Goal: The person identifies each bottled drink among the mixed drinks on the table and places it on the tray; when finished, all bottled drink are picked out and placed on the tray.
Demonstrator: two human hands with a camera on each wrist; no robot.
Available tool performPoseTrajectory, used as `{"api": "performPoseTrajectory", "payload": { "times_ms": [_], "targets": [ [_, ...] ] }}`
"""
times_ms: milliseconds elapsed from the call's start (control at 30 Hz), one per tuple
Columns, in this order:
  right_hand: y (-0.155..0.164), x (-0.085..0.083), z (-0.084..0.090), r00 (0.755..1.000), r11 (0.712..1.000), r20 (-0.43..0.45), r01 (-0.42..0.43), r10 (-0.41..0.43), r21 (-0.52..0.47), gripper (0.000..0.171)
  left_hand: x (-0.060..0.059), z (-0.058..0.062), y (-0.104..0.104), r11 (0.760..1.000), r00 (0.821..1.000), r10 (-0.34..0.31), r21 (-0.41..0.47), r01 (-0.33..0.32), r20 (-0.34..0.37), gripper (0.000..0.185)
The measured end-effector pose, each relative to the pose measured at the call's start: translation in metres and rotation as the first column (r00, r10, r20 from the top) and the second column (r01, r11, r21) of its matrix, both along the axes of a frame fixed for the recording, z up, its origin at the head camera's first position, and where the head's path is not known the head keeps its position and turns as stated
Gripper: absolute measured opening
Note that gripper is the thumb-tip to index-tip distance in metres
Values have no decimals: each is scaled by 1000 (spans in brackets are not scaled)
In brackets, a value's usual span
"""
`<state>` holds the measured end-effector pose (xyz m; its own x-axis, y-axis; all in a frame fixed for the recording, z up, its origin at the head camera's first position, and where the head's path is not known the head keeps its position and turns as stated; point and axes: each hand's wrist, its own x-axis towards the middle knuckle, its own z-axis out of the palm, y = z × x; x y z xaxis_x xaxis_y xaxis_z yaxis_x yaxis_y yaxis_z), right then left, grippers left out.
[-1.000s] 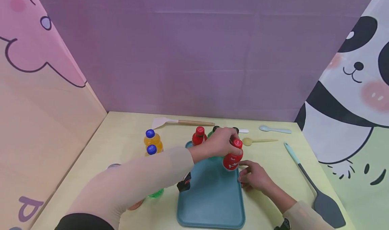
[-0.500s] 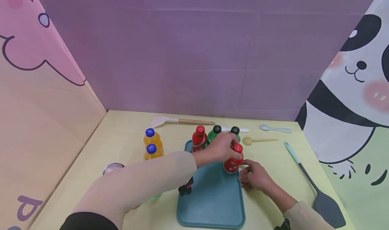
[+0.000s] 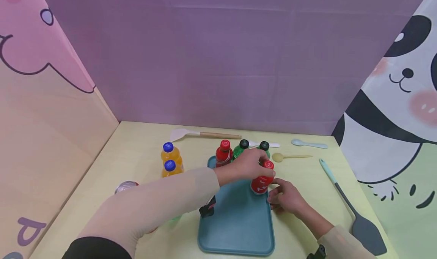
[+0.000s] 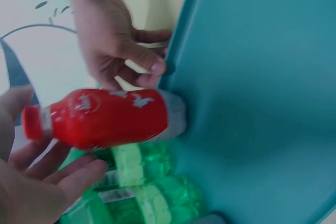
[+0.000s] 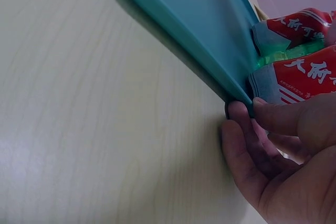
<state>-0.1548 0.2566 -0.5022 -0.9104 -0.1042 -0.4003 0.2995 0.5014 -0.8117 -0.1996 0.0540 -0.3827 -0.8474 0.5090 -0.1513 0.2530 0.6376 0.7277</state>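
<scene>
A red cola bottle [image 3: 261, 185] with a red cap stands upright at the right edge of the teal tray [image 3: 235, 232]. My left hand [image 3: 250, 164] surrounds its cap. In the left wrist view the thumb and fingers of that hand [image 4: 39, 182] are spread loosely to either side of the bottle neck. My right hand [image 3: 286, 198] pinches the tray's right rim beside the bottle, thumb on top and fingers beneath, as the right wrist view shows. Behind my left hand on the tray are another red bottle [image 3: 224, 153] and two green bottles [image 4: 157, 198].
Left of the tray stand two orange drink bottles [image 3: 170, 156] and a can [image 3: 125, 186], partly behind my left sleeve. A spatula with a wooden handle [image 3: 218, 135], small spoons [image 3: 308, 144] and a yellow spoon [image 3: 278, 157] lie behind. A grey turner [image 3: 367, 230] lies at right.
The red bottle has come down slightly and now stands straighter on the tray. My left hand has shifted a little, uncovering the green caps. The right hand stays at the rim.
</scene>
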Motion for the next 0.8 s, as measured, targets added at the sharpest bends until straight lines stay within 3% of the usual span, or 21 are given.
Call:
{"api": "performPoseTrajectory", "payload": {
  "times_ms": [200,333,600,800],
  "targets": [
    [-2,0,0,1000,999,0,23,-23,23,60,-4,12,-12,989,988,-147,-27,149,43,55],
    [-2,0,1,1000,1000,0,8,-8,27,58,-4,17,-22,980,979,-194,-33,196,58,59],
    [-1,-2,3,1000,1000,13,-16,15,23,58,4,34,-48,988,988,-154,27,153,30,63],
    [-2,-1,1,1000,1000,2,-18,18,18,55,14,51,-79,992,989,-120,21,122,-83,67]
  ]
}}
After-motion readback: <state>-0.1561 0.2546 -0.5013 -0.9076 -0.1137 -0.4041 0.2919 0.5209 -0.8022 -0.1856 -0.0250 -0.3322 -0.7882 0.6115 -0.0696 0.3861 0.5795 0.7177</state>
